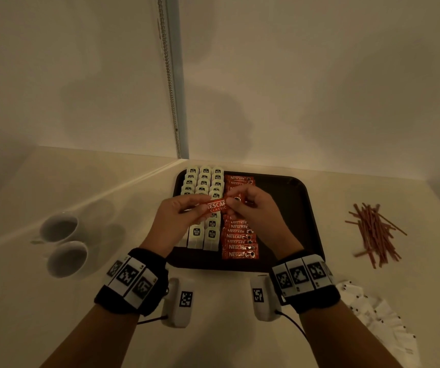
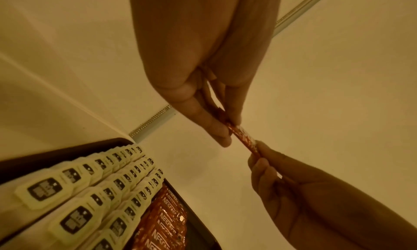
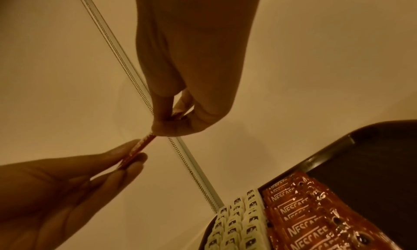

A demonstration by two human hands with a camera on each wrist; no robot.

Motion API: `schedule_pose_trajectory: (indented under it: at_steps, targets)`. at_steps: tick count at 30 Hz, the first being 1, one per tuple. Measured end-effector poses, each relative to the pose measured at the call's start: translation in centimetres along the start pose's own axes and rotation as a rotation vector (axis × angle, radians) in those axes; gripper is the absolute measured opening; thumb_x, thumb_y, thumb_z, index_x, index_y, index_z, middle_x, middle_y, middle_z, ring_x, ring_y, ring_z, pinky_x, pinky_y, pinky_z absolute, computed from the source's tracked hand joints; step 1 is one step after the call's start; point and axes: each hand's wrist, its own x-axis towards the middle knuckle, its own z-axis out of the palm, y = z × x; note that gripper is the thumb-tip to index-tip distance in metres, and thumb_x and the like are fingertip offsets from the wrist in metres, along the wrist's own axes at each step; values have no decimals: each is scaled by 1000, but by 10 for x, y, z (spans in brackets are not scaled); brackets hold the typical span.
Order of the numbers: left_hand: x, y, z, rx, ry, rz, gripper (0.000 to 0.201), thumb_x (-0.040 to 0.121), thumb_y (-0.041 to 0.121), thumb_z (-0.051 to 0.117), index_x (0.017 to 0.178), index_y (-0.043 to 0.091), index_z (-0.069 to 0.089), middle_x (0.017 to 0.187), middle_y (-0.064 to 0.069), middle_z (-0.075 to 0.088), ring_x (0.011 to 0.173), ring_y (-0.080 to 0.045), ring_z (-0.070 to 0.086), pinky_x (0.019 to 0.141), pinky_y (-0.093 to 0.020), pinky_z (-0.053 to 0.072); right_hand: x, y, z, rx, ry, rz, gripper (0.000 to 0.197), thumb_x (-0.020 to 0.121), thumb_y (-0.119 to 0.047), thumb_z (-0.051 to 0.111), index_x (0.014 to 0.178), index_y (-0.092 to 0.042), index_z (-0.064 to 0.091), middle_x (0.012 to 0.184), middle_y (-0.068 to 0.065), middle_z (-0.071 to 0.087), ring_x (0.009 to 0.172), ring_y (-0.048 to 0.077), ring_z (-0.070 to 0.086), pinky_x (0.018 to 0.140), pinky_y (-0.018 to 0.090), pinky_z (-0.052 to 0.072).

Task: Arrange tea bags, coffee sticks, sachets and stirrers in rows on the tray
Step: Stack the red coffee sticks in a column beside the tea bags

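Both hands hold one red coffee stick (image 1: pixel 216 207) level above the dark tray (image 1: pixel 301 208). My left hand (image 1: pixel 202 209) pinches its left end and my right hand (image 1: pixel 231 203) pinches its right end. The left wrist view shows that stick (image 2: pixel 243 139) edge-on between my left hand (image 2: pixel 228 129) and my right hand (image 2: pixel 259 155). In the right wrist view my right hand (image 3: pixel 162 129) pinches the stick (image 3: pixel 140 146). On the tray lie three columns of tea bags (image 1: pixel 204 181) and, beside them, one column of coffee sticks (image 1: pixel 239 241).
A loose pile of brown stirrers (image 1: pixel 373 232) lies on the counter right of the tray. White sachets (image 1: pixel 381 322) are scattered at the near right. Two white cups (image 1: pixel 62 243) stand at the left. The tray's right half is bare, and a wall stands just behind it.
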Motion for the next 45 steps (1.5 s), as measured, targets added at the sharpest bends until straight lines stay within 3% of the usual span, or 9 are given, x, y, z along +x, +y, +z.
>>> schedule_pose_trajectory:
  at_steps: [5,11,16,20,24,30,34,38,45]
  targets:
    - [-1,-2,7,-129,5,-22,20,85,-1,63,98,10,72,88,-1,75,83,-9,70,69,-14,52,-2,-6,-3,25,24,8,15,90,-11,58,103,-9,66,97,10,66,75,12,65,71,22,55]
    - [-1,-10,8,-148,11,-58,22,82,2,66,102,11,71,92,-4,74,82,-10,68,71,-18,54,-5,-12,-12,-95,32,8,13,88,-11,60,98,-11,69,89,9,68,73,15,65,69,22,56]
    - [-3,-15,0,-63,29,-47,21,82,-1,67,99,10,72,89,-3,73,78,-7,67,66,-14,51,-4,-6,-22,-276,-139,69,17,88,-12,60,103,-17,68,95,-2,68,83,8,65,73,19,52]
    - [-7,-13,-5,91,-18,-9,24,82,6,70,104,16,72,102,2,72,98,-8,65,77,-17,51,-3,8,-28,-369,-132,47,21,87,-10,61,90,-31,66,98,-7,67,96,9,63,86,26,51]
    - [-19,-14,-29,209,-20,-29,25,84,14,69,108,20,70,109,9,71,104,-5,64,89,-25,50,-5,33,-45,-427,-37,92,24,89,-9,58,87,-32,62,96,-11,62,94,7,60,82,22,49]
    - [-76,-43,-77,291,82,-171,16,88,3,60,96,14,70,88,-1,73,78,-20,69,75,-29,53,-29,88,-58,-515,-54,277,17,90,-6,55,90,-22,62,94,-15,59,86,-5,55,75,12,46]
    - [-116,-79,-104,316,172,-346,18,86,0,63,89,16,71,83,-6,75,74,-28,68,76,-40,51,-45,114,-48,-496,-80,371,15,88,-5,59,86,-19,60,96,-10,59,88,-1,54,75,13,45]
    - [-141,-103,-122,286,220,-475,17,89,-2,59,91,11,70,79,-4,74,73,-31,66,70,-35,48,-46,127,-41,-491,-41,400,13,87,-3,60,87,-16,62,99,-5,60,95,6,54,75,13,45]
    - [-154,-106,-133,254,275,-543,16,92,0,55,89,8,69,88,-14,71,81,-36,63,80,-40,46,-44,131,-34,-558,33,400,11,87,-6,62,96,-11,64,101,-3,61,89,2,53,72,10,40]
